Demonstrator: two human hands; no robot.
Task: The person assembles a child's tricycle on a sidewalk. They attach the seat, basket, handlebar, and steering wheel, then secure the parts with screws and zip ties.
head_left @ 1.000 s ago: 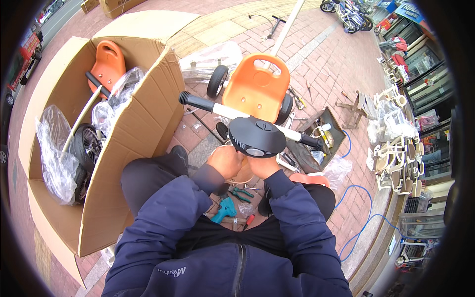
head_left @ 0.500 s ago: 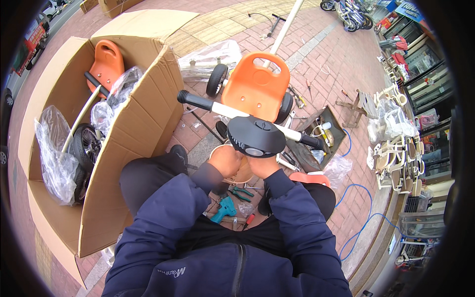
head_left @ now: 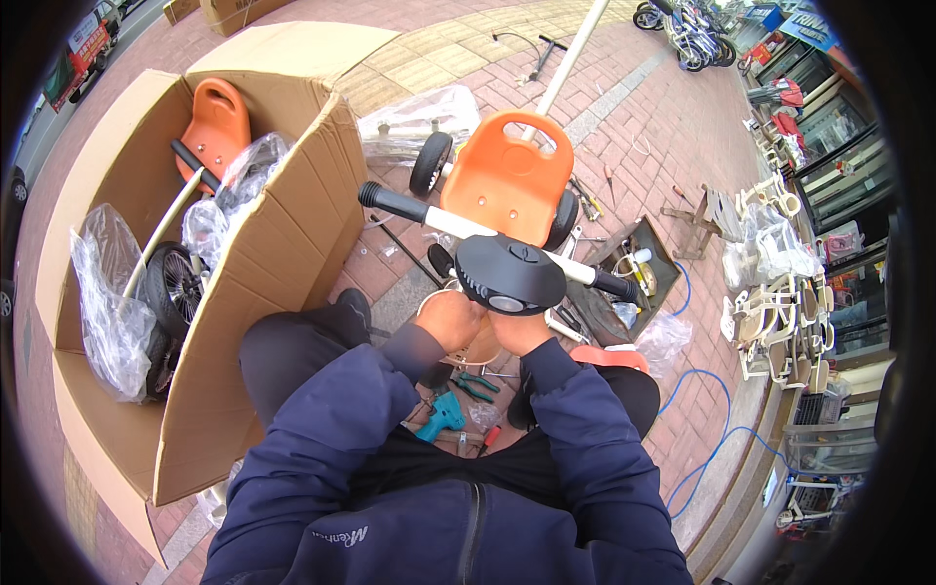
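Note:
A tricycle-like ride-on stands before me, with an orange seat (head_left: 507,185), small black wheels and a white handlebar (head_left: 444,221) with black grips. A rounded black headlight cover (head_left: 509,273) sits at the handlebar's middle. My left hand (head_left: 450,320) is just below the cover's left side, curled inward. Close by it, my right hand (head_left: 521,332) reaches under the cover's right side. The cover and the hands themselves hide the fingers of both, so what they grip does not show.
An open cardboard box (head_left: 258,283) at left holds another orange seat, wheels and plastic wrap. Between my legs lie a teal power drill (head_left: 444,416), green-handled pliers (head_left: 477,386) and a red-handled screwdriver (head_left: 490,439). A metal toolbox (head_left: 665,268) and a blue hose (head_left: 726,405) are at right.
The whole scene sits slightly lower and further right in the picture, as the view shifts a little. Both hands stay under the headlight cover, with almost no movement.

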